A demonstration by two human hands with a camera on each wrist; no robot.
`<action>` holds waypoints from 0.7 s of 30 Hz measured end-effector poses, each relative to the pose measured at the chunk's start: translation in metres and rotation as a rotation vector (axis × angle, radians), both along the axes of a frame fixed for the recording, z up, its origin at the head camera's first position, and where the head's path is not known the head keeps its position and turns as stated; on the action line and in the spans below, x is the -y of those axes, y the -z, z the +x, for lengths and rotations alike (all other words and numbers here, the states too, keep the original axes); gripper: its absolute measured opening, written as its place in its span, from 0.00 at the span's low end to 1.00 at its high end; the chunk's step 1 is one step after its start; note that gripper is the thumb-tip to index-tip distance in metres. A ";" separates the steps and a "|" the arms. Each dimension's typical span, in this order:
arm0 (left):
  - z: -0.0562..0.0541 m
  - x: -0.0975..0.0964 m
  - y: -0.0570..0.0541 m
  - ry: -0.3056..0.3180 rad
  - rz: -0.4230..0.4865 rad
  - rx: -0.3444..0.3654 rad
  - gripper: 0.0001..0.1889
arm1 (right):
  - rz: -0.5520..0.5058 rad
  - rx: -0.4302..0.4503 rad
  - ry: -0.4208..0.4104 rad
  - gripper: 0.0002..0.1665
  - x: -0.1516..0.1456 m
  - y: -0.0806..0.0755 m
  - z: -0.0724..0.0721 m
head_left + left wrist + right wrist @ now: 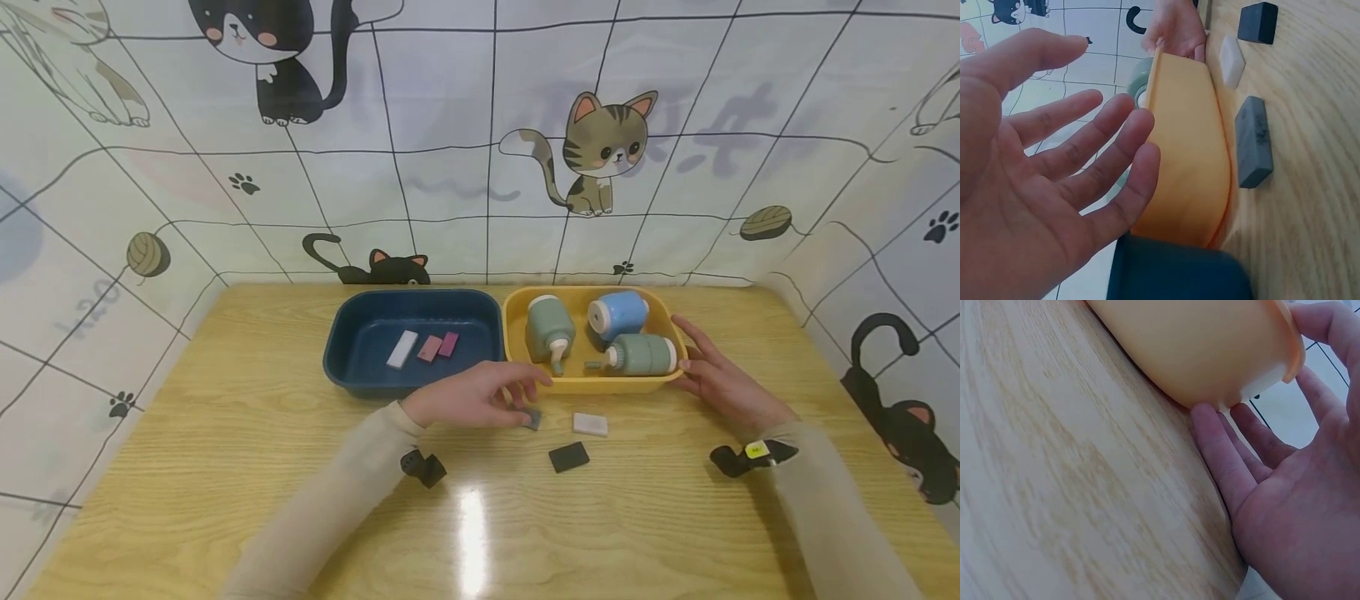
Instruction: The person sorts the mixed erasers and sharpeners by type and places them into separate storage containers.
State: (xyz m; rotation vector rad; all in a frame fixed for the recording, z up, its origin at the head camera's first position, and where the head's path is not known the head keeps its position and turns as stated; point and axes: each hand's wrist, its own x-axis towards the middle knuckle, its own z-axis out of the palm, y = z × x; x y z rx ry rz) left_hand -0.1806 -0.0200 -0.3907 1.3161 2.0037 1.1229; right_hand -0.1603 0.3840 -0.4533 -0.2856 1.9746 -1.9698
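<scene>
Yellow bin (600,386) sits on the table (757,333) in head view, blue bin (375,389) at its left edge, room rightward; left wrist, left hand (1054,194) by its front wall, fingers apart; right wrist, right hand (1297,494), fingers spread, touching its end!

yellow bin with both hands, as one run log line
left hand: empty; right hand: touching yellow bin; in it: two green bottles, blue bottle; table: gray block, white block, black block

Left forearm (330,504) slanted inward, left hand (480,397) hung with fingers (1138,125) parted and lightly bent, thumb (1041,50) well apart; right forearm (821,500) angled inward from opposite side, right hand (723,385) stretched forward, digits extended and spread
</scene>
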 end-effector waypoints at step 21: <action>0.007 -0.040 0.032 0.136 -0.128 -0.117 0.26 | -0.040 -0.019 -0.045 0.41 -0.002 0.000 -0.001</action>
